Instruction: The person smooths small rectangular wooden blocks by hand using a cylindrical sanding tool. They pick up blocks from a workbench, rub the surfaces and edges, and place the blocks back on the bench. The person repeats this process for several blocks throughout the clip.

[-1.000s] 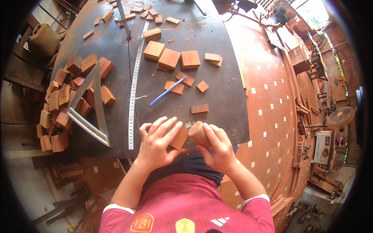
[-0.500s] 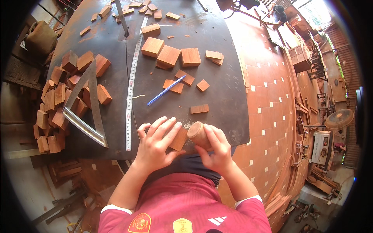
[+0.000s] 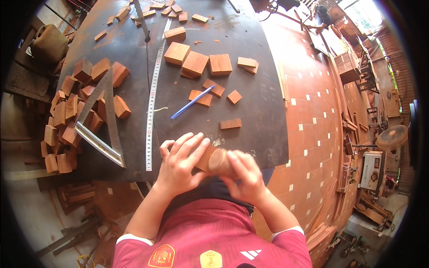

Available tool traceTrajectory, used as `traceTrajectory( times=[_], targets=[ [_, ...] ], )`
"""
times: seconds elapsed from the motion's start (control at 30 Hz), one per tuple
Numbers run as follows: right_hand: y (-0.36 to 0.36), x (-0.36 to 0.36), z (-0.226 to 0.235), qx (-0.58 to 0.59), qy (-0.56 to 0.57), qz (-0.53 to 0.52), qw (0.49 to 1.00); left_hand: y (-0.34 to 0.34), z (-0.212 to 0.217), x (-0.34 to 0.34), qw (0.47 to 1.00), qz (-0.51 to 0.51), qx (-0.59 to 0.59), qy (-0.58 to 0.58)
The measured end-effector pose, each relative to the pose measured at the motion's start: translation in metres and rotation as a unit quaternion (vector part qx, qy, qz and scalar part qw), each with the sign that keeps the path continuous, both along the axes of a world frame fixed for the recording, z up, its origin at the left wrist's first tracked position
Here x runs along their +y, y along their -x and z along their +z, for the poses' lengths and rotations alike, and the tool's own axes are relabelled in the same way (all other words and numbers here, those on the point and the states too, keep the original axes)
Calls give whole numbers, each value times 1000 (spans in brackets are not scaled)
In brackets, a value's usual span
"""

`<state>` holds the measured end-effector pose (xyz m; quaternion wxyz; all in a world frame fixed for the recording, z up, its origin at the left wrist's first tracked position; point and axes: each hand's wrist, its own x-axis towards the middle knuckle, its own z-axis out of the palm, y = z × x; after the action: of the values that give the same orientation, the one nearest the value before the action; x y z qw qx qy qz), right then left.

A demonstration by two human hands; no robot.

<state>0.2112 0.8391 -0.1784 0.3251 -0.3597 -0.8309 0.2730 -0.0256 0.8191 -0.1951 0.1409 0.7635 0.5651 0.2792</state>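
Observation:
My left hand point(image 3: 180, 161) grips a small brown wooden block point(image 3: 203, 157) at the near edge of a dark metal table point(image 3: 178, 127). Its fingers lie along the block's left side, with the thumb below. Closed around a short, round wooden piece point(image 3: 218, 159), my right hand point(image 3: 246, 177) is smeared by motion. The round piece's pale end overlaps the block's right side; whether they touch is unclear. Beyond my hands lie a single wooden block point(image 3: 230, 123) and a blue pen point(image 3: 193, 102) resting across two flat wooden pieces point(image 3: 201, 98).
A saw blade point(image 3: 142, 21) rises from the table's slot, beside a white measuring strip point(image 3: 153, 105). Left of it, a metal triangular square point(image 3: 117, 134) leans on piled wooden blocks point(image 3: 71, 107). Larger blocks point(image 3: 195, 61) sit farther back. Another person point(image 3: 322, 15) works beyond the tiled floor point(image 3: 308, 134).
My right hand has moved slightly left with the round wooden piece, bringing it over the block's side. My left hand keeps its hold, nearly still.

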Motion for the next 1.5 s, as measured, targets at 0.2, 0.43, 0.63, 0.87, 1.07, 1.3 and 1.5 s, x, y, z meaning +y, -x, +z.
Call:
traceTrajectory(
  times=[0.2,0.43,0.63,0.87,1.07,1.3,1.5],
  targets=[
    [-1,-11,2,-2,8,46,999,0,-5,-1,999,-2,31,-20],
    [6,-15,2,17,-13,50,999,0,-3,1,1000,-5,15,-10],
    [-2,9,-2,-22,-20,-58,998,0,2,0,1000,-2,3,-5],
    [0,-7,-1,1,-9,11,1000,-1,-5,1,1000,-1,-7,-8],
    [4,-8,3,-1,-4,14,1000,1,-2,0,1000,0,8,3],
    [5,-7,3,-3,-9,5,1000,0,-6,1,1000,2,5,-10],
    [-2,16,-3,-13,-21,-57,998,-1,1,1,1000,2,-20,5]
  ],
)
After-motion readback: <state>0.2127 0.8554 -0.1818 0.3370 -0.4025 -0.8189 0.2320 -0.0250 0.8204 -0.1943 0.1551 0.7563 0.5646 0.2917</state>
